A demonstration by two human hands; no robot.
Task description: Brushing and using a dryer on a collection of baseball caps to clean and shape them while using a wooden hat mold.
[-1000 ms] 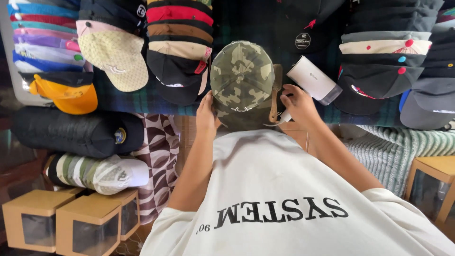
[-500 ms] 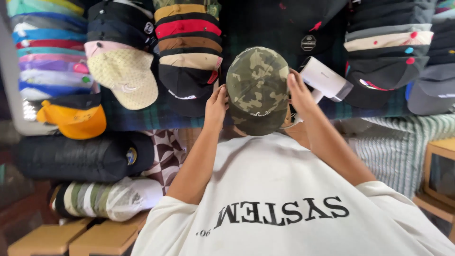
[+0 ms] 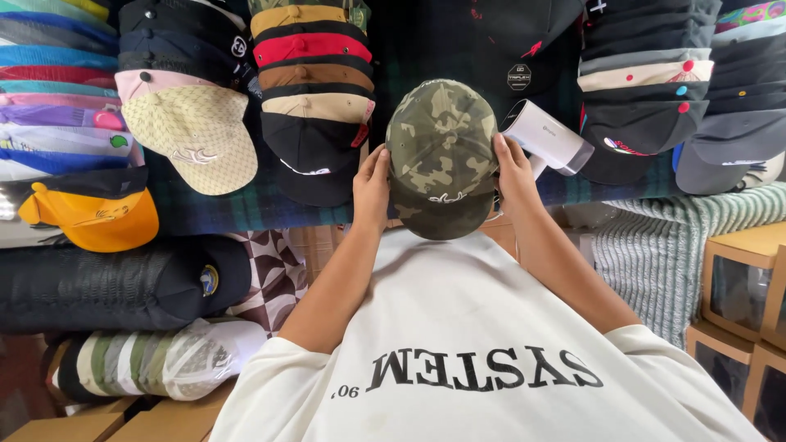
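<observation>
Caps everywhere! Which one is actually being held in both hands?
The camouflage cap in the middle, green and brown patterned. The left hand and right hand grip its two sides, while the other caps sit in overlapping stacks around it, untouched.

Two brown cardboard boxes with dark clear window fronts stand at the right edge, one above the other, beside a pale green knitted cloth. More brown cardboard box tops show at the bottom left corner. A small round black label with pale print hangs on a black cap at the top centre. A clear plastic bag wraps the end of a sideways stack of striped caps at lower left.
</observation>
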